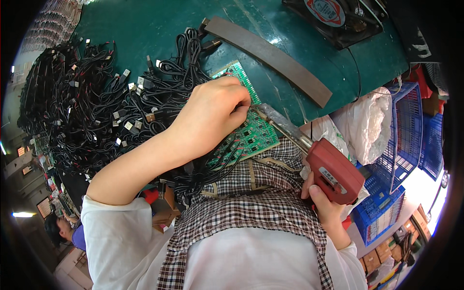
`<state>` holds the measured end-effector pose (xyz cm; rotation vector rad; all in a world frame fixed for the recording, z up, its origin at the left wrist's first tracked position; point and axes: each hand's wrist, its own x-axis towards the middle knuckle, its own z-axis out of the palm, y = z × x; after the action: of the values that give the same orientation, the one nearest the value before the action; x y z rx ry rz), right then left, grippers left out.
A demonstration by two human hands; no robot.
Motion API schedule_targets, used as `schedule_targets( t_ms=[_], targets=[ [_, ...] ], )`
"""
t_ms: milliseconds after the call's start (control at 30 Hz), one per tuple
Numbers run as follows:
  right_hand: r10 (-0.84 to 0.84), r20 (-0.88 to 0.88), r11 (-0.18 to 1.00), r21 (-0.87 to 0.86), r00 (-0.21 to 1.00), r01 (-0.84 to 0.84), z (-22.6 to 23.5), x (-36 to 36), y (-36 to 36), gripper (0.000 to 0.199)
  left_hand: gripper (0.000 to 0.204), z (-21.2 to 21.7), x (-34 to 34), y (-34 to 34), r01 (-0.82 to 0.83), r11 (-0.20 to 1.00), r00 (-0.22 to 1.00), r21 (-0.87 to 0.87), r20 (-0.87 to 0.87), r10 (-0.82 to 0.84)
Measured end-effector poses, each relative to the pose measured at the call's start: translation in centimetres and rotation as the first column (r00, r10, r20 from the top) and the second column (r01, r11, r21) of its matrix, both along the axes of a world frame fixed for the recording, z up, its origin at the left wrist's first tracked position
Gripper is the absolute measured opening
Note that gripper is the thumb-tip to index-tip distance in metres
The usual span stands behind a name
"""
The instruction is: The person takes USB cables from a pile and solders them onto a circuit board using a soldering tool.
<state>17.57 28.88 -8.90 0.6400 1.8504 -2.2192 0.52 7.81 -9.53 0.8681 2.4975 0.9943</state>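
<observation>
A green circuit board panel point(261, 135), crowded with small dark parts, lies at the near edge of the table. Over it, my left hand point(215, 111) is closed in a pinch; whatever sits between its fingertips is hidden. My right hand point(325, 202) is wrapped around the handle of a red soldering gun point(336, 169). The gun's metal tip reaches up and left, ending right beside my left fingertips above the board. Black cables with thin red and black wire ends point(227, 154) lie across the board's lower left part.
A big heap of black USB cables point(116, 101) covers the left of the green table point(140, 24). Beyond the board lies a curved brown bar point(275, 55). A black fan point(328, 19) stands far right. Clear plastic bags point(369, 121) and blue crates point(408, 130) are at right; another person point(72, 232) is far left.
</observation>
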Motion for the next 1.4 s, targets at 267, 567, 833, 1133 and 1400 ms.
schedule_targets(
  t_ms=[267, 567, 833, 1133, 1400],
  targets=[
    [-0.072, -0.09, 0.997, -0.015, 0.993, 0.071, 0.3, -0.2, -0.2, 0.055, 0.008, 0.1, 0.1, -0.1, -0.016, 1.0, 1.0, -0.025, 0.01, 0.017],
    [-0.001, 0.012, 1.0, -0.012, 1.0, 0.001, -0.1, 0.3, -0.1, 0.054, 0.031, 0.2, 0.3, 0.4, -0.121, 0.993, 0.988, 0.001, 0.097, 0.12],
    [-0.049, -0.012, 0.999, -0.008, 0.999, 0.049, -0.2, 0.1, -0.3, 0.052, 0.042, 0.3, 0.2, 0.7, -0.118, 0.993, 0.984, -0.015, 0.135, 0.119],
    [-0.16, -0.259, 0.987, -0.051, 0.953, 0.152, -0.5, 1.1, 0.7, 0.061, 0.042, 0.9, 0.1, 0.6, -0.132, 0.991, 0.977, -0.01, 0.167, 0.132],
    [-0.625, -0.441, 0.776, -0.444, 0.644, 0.449, -0.5, -4.3, 4.9, 0.043, 0.03, 0.8, 0.9, -0.5, -0.065, 0.996, 0.998, -0.066, 0.01, 0.066]
  ],
)
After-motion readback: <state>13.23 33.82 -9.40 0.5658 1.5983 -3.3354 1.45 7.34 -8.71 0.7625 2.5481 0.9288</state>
